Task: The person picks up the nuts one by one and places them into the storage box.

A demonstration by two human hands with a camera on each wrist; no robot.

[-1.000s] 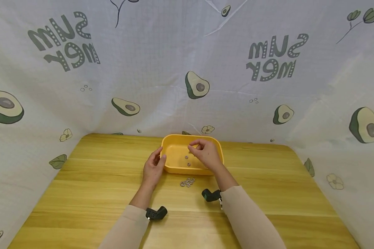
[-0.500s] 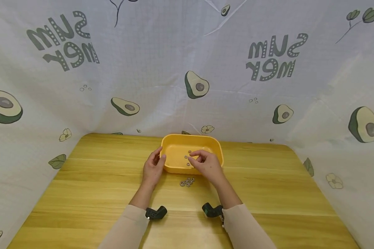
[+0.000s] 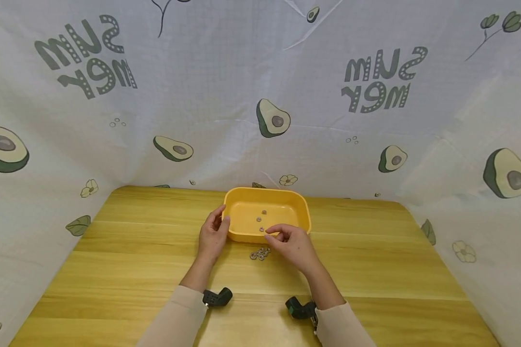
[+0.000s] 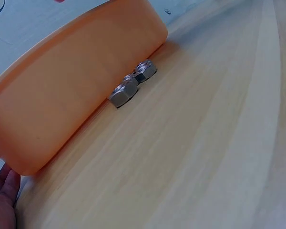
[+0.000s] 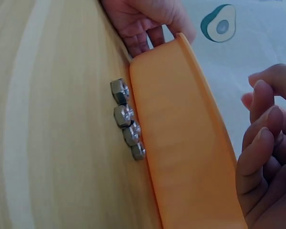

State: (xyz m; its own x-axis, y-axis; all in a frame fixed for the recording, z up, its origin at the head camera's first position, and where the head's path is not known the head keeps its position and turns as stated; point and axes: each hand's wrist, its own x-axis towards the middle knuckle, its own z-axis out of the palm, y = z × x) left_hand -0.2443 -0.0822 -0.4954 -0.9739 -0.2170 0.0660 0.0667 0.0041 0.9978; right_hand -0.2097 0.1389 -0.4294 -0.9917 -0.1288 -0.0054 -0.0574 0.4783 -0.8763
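Observation:
A yellow plastic tray stands toward the back of the wooden table. My left hand holds its left end, thumb at the rim and fingers against the outer wall. Inside lie three small metal nuts, spaced apart. Several more hex nuts sit in a cluster on the table just before the front wall; the right wrist view shows some of these nuts close to the tray. My right hand hovers over the front rim, thumb and index finger a little apart, nothing visible between them.
Bare wooden table extends to both sides of the tray and in front of it. A white cloth printed with avocados hangs behind the table and along its sides. Black cameras are strapped to both wrists.
My right hand has drawn back from over the tray's inside to its front rim, toward the nut cluster. The farthest nut inside now shows fully. My left hand stays at the tray's left end.

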